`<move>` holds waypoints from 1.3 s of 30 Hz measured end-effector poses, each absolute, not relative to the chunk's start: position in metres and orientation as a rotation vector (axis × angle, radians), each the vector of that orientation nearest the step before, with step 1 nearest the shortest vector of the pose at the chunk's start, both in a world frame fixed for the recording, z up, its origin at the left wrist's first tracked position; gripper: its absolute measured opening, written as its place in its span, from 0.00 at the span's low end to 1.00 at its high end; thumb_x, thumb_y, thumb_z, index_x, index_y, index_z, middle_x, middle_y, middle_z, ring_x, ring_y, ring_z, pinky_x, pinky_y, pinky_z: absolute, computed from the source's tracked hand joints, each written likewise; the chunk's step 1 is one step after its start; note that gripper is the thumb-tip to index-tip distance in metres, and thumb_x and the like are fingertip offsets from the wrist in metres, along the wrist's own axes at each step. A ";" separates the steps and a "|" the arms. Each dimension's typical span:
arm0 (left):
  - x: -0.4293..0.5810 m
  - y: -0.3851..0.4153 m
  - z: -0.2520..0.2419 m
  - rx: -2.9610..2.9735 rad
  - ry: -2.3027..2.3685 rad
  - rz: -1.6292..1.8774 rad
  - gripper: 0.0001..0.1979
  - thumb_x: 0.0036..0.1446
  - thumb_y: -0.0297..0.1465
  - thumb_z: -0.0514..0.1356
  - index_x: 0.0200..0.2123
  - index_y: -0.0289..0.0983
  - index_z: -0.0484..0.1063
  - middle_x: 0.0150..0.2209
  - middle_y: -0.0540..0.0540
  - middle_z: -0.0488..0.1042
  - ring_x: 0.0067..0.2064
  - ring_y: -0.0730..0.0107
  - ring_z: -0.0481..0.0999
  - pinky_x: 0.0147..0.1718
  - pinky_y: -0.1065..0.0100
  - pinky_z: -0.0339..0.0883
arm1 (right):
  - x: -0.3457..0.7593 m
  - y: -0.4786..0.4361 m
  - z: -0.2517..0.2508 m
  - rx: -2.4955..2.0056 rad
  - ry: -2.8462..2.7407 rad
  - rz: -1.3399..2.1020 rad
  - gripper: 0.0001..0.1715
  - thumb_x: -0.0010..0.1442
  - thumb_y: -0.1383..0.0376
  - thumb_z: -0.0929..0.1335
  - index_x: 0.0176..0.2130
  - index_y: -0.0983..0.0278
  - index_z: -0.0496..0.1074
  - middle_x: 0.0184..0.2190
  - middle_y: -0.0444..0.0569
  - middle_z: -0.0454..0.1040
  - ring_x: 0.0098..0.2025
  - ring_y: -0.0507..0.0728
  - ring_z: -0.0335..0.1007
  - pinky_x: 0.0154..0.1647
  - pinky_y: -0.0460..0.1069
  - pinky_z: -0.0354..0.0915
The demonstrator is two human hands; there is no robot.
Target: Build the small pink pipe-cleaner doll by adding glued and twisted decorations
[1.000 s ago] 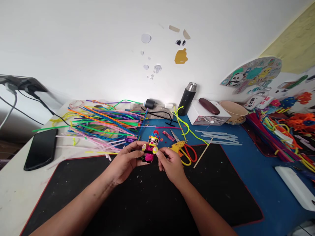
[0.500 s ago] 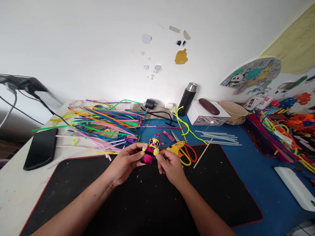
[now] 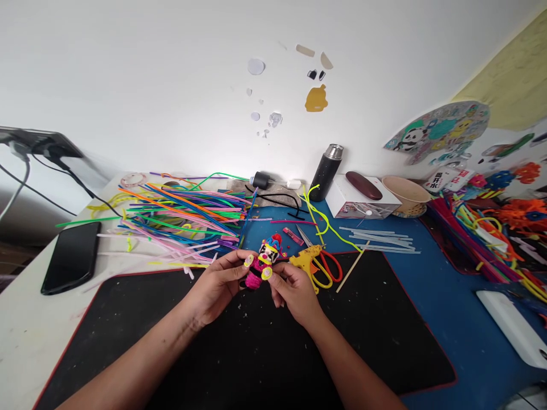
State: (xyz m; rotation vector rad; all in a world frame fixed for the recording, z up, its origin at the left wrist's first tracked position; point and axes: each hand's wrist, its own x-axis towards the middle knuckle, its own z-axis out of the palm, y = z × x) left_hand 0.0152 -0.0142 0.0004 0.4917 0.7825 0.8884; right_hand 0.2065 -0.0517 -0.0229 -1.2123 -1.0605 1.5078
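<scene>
Both forearms enter from the lower edge and converge over the black mat (image 3: 239, 359), elbows wide, wrists nearly straight. The hands meet in front of the person, near the mat's far edge, with the doll (image 3: 259, 266) between them.

Left hand (image 3: 220, 282): palm turned inward, thumb extended along the near side of the doll, fingers bent behind it. The grip is closed on the doll's left side, the thumb tip by the yellow disc there.

Right hand (image 3: 294, 287): back of the hand facing up and outward, thumb and forefinger brought together at the doll's other yellow disc, remaining fingers curled underneath. This grip is also closed on the doll; the exact contact of the forefinger is partly hidden.

The doll is held above the mat, face toward the person, tilted with its blue and red headpiece leaning right and its magenta body lower left.

Surroundings: the glue gun (image 3: 304, 262) lies just beyond the right hand, beside the scissors (image 3: 340, 269). The stick (image 3: 352, 266) lies further right, over the mat's far edge. The pipe cleaners (image 3: 188, 213) are heaped beyond the left hand. The phone (image 3: 72, 256) rests at far left.
</scene>
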 end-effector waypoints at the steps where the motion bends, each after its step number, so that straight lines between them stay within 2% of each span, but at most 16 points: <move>1: 0.016 -0.014 0.000 0.487 0.780 0.892 0.14 0.44 0.28 0.79 0.37 0.36 0.85 0.36 0.45 0.82 0.34 0.68 0.78 0.34 0.70 0.73 | 0.206 -0.052 -0.023 -1.209 -1.053 1.513 0.25 0.59 0.44 0.75 0.34 0.63 0.73 0.15 0.36 0.66 0.14 0.48 0.59 0.16 0.43 0.52; 5: 0.016 -0.015 -0.001 0.470 0.766 0.888 0.14 0.44 0.28 0.79 0.36 0.35 0.85 0.35 0.45 0.82 0.34 0.68 0.78 0.34 0.70 0.73 | 0.207 -0.052 -0.026 -1.184 -1.034 1.525 0.24 0.57 0.46 0.77 0.35 0.63 0.72 0.17 0.36 0.67 0.14 0.47 0.59 0.15 0.43 0.52; 12: 0.015 -0.019 0.003 0.452 0.763 0.860 0.18 0.43 0.28 0.80 0.39 0.34 0.84 0.37 0.45 0.82 0.36 0.68 0.79 0.36 0.71 0.74 | 0.207 -0.050 -0.032 -1.116 -0.976 1.568 0.27 0.53 0.48 0.80 0.38 0.63 0.71 0.26 0.39 0.72 0.15 0.46 0.65 0.13 0.42 0.53; 16: 0.015 -0.022 0.005 0.437 0.761 0.829 0.19 0.42 0.29 0.80 0.40 0.34 0.84 0.37 0.44 0.82 0.34 0.68 0.80 0.34 0.71 0.74 | 0.207 -0.051 -0.031 -1.062 -0.977 1.608 0.27 0.52 0.50 0.81 0.39 0.64 0.72 0.26 0.39 0.73 0.15 0.46 0.65 0.13 0.42 0.53; 20: 0.011 -0.023 0.002 0.445 0.747 0.773 0.23 0.44 0.30 0.80 0.45 0.37 0.83 0.41 0.43 0.83 0.33 0.68 0.80 0.32 0.72 0.73 | 0.206 -0.053 -0.028 -1.023 -0.979 1.629 0.27 0.50 0.51 0.82 0.37 0.63 0.72 0.25 0.38 0.72 0.14 0.47 0.64 0.13 0.42 0.53; 26: 0.004 -0.021 0.000 0.530 0.713 0.718 0.25 0.46 0.32 0.79 0.49 0.39 0.82 0.46 0.41 0.81 0.40 0.63 0.81 0.37 0.69 0.74 | 0.206 -0.055 -0.019 -0.997 -1.017 1.655 0.26 0.50 0.53 0.83 0.37 0.63 0.72 0.24 0.38 0.72 0.15 0.46 0.62 0.15 0.43 0.57; 29: 0.005 -0.020 0.001 0.599 0.728 0.743 0.24 0.46 0.34 0.79 0.48 0.40 0.82 0.44 0.43 0.80 0.40 0.65 0.79 0.37 0.70 0.72 | 0.205 -0.056 -0.015 -0.998 -1.024 1.677 0.27 0.49 0.52 0.83 0.36 0.63 0.72 0.21 0.37 0.70 0.15 0.47 0.62 0.16 0.43 0.57; 33: 0.005 -0.021 0.001 0.732 0.806 0.916 0.22 0.43 0.35 0.81 0.42 0.39 0.81 0.37 0.49 0.75 0.39 0.70 0.74 0.36 0.74 0.68 | 0.205 -0.055 -0.011 -1.011 -1.028 1.670 0.29 0.49 0.47 0.82 0.34 0.63 0.71 0.21 0.37 0.68 0.15 0.47 0.62 0.15 0.44 0.54; 39: -0.003 -0.020 0.002 0.990 0.866 0.897 0.13 0.52 0.39 0.77 0.35 0.37 0.83 0.36 0.46 0.79 0.37 0.68 0.75 0.38 0.70 0.68 | 0.204 -0.055 -0.011 -1.030 -1.029 1.659 0.28 0.50 0.48 0.82 0.33 0.63 0.71 0.21 0.38 0.68 0.15 0.47 0.62 0.15 0.44 0.54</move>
